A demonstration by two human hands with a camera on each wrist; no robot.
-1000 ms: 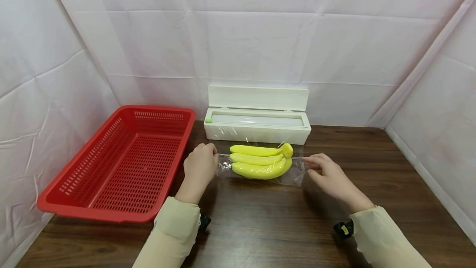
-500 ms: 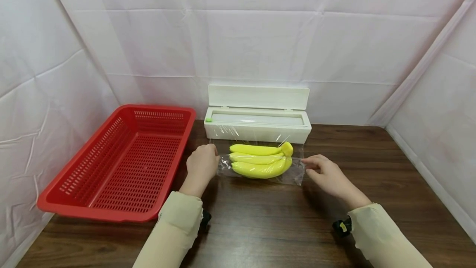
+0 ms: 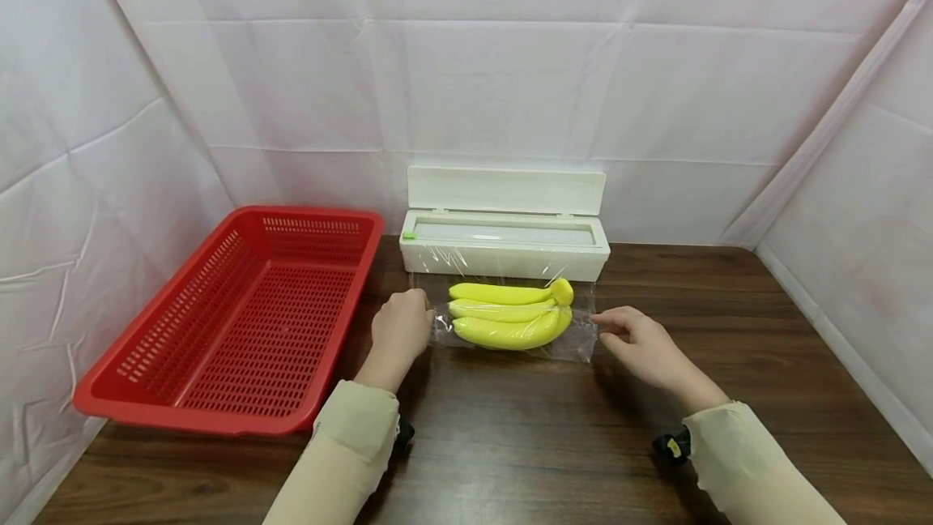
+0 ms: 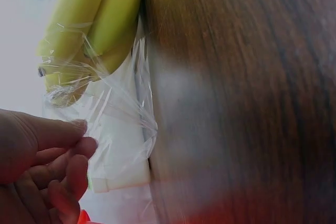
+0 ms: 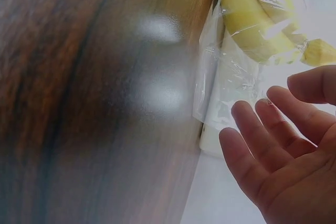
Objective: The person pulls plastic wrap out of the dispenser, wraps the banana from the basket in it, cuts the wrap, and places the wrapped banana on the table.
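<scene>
The left sleeve [image 3: 342, 444], at seven o'clock, and right sleeve [image 3: 747, 460], at four, are pale cream with wrinkled cuffs. Black devices [image 3: 662, 449] sit at both wrists, the right bearing a yellow mark [image 3: 675, 447].

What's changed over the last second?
The left hand has shifted slightly right and toward the person, the film's left end going with it. The right hand barely moved. No clear new hold or release shows. Bananas, box and basket stayed put.
</scene>
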